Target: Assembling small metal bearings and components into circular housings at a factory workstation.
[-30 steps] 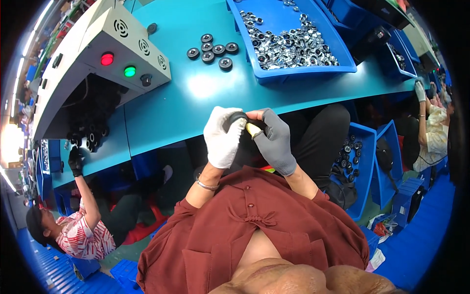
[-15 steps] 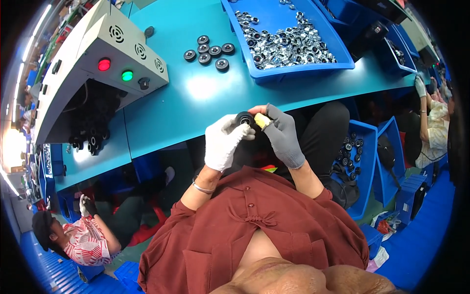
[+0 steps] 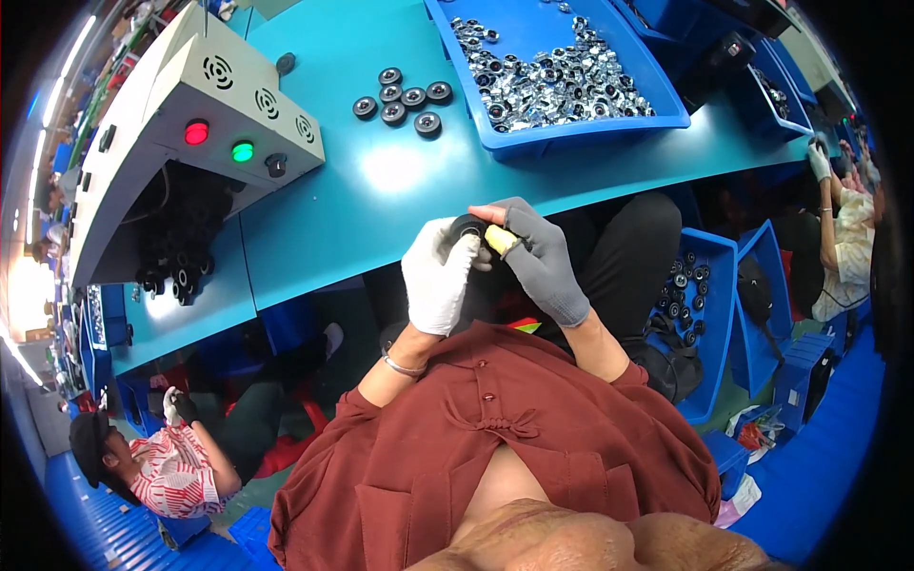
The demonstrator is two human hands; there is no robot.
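In front of my chest, just off the table's near edge, I hold a small black wheel [image 3: 466, 226] between both hands. My left hand [image 3: 440, 276], in a white glove, is closed on the wheel, thumb laid over its face. My right hand [image 3: 545, 259], in a grey glove with yellow wrapping on its thumb, pinches the wheel's right side; the forefinger's bare tip rests by the upper rim. Fingers partly cover the wheel's hub. Several similar black wheels [image 3: 413, 97] lie in a loose group on the teal table [image 3: 324, 205] beyond my hands.
A large blue tray [image 3: 590, 139] of shiny metal parts stands at the far right. At left is a beige machine [image 3: 171, 100] with red and green lights, black wheels beneath it. Right of my leg sits a blue bin [image 3: 714, 352] with wheels. Co-workers [image 3: 176, 466] sit at both sides.
The wheel has tilted and turned a little, and my left thumb now covers more of its face. My left hand has shifted slightly right. The view has moved a little.
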